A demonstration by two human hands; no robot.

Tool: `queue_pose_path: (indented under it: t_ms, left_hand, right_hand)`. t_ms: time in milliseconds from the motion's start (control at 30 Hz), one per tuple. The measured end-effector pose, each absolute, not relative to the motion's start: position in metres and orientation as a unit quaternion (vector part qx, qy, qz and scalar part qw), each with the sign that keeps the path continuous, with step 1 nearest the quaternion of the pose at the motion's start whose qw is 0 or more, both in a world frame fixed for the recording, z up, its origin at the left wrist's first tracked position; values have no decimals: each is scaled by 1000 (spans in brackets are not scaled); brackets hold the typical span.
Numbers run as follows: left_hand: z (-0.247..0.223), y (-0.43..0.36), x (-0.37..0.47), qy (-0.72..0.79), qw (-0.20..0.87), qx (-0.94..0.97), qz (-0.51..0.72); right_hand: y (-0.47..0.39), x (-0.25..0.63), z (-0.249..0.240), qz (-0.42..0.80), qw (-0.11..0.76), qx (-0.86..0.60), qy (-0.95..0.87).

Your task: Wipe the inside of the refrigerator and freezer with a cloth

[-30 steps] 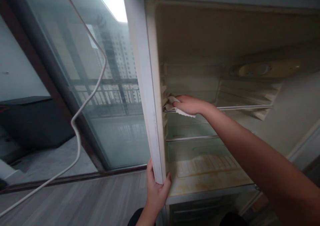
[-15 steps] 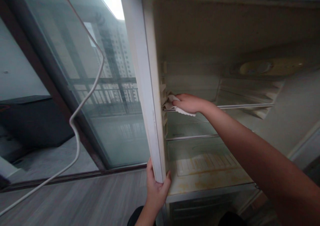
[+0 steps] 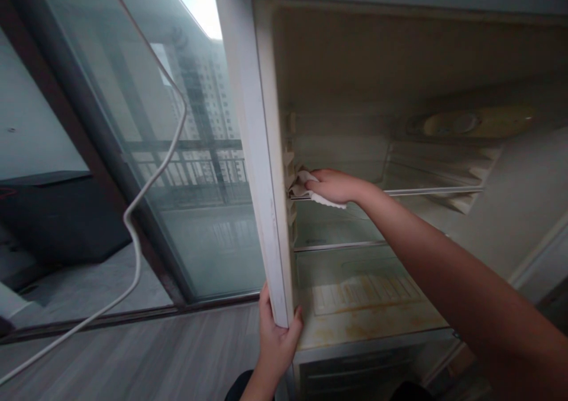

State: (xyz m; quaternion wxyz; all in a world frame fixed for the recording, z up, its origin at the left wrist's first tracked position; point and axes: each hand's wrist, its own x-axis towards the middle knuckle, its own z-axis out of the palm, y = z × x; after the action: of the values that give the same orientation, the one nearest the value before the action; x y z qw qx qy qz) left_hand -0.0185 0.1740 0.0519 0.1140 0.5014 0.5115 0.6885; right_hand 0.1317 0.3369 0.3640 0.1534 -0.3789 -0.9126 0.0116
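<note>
1. Cloth (image 3: 326,200), pale and crumpled, is bunched in my right hand (image 3: 333,183), its fingers closed on it at the left end of the upper shelf (image 3: 437,191).
2. My left hand (image 3: 278,337) clasps the fridge edge (image 3: 277,283) low down, fingers round the outside, thumb on the inner side.
3. Below the upper shelf I see a lower shelf (image 3: 341,247), then yellow-brown stains on the fridge floor (image 3: 381,325).
4. Left of the fridge, a white cable (image 3: 126,216) hangs before a glass door (image 3: 213,241).
</note>
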Motion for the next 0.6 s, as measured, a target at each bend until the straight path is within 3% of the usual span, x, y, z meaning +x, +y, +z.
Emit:
queue_pose_path:
  t_ms: [600]
  left_hand:
    - [57,173,-18,516,117,509,679]
  right_hand:
    - [342,132,362,12,158,-361,-919]
